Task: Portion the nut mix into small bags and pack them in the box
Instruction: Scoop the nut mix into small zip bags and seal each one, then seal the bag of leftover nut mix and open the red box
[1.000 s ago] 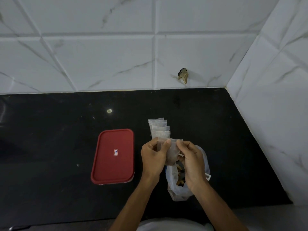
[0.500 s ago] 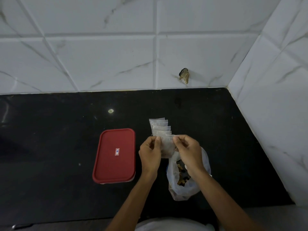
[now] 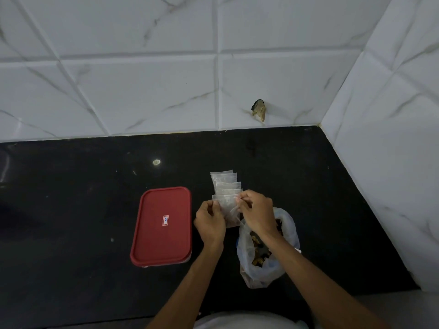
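Observation:
Between my two hands hangs a small clear bag (image 3: 228, 207), held above the black counter (image 3: 71, 210). My left hand (image 3: 210, 222) pinches its left top edge and my right hand (image 3: 256, 213) pinches its right top edge. Just beyond my hands, several more empty small bags (image 3: 225, 182) lie fanned out on the counter. A larger white plastic bag of nut mix (image 3: 263, 255) stands open under my right wrist. The box (image 3: 162, 225), shut with a red lid, lies flat to the left of my hands.
White marbled tiled walls (image 3: 392, 138) close the counter at the back and on the right. A dark chipped spot (image 3: 259, 109) marks the back wall. The counter's front edge runs near the bottom of the view.
Both hands have lifted the small bag a little farther from me and shifted their pinch to its top edge. The box and the nut bag have stayed put.

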`<move>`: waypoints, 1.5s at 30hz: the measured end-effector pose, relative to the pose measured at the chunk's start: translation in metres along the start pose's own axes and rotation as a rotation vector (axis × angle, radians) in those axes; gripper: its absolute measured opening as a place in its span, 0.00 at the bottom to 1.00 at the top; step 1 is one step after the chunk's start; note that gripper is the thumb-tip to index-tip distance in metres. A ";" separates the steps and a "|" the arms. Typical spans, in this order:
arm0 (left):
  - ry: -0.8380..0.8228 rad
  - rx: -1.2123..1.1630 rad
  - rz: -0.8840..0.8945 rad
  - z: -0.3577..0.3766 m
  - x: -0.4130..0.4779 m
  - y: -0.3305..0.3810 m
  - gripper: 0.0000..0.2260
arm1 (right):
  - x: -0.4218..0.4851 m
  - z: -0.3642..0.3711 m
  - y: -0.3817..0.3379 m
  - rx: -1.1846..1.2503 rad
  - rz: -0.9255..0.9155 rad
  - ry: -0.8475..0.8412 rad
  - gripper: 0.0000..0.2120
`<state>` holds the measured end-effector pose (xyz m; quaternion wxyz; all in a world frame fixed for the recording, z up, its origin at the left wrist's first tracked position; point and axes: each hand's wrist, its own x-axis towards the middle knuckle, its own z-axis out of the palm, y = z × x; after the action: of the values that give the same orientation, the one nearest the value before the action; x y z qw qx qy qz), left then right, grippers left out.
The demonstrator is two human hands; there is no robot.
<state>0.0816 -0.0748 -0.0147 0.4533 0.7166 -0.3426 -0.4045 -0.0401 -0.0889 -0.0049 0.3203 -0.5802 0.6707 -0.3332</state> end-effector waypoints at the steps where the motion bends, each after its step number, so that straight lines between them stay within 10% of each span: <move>1: 0.009 0.011 0.014 0.000 0.001 0.000 0.05 | 0.001 0.000 0.000 0.001 -0.011 0.003 0.04; 19: -0.026 0.035 -0.002 0.003 -0.003 -0.010 0.15 | 0.007 -0.008 0.008 -0.024 -0.021 0.009 0.08; 25: -0.025 0.061 0.247 0.002 -0.047 0.017 0.13 | -0.016 -0.067 0.002 0.133 0.017 0.085 0.08; 35: -0.367 0.125 0.066 0.029 -0.083 -0.011 0.05 | -0.062 -0.080 0.050 -0.681 0.008 -0.316 0.08; 45: -0.290 0.103 0.057 0.032 -0.097 0.006 0.04 | -0.058 -0.094 0.040 -0.278 0.222 -0.229 0.08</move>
<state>0.0101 -0.0055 0.0089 0.3732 0.6627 -0.4451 -0.4727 -0.1321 -0.0201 0.0191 0.3462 -0.5754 0.7292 -0.1318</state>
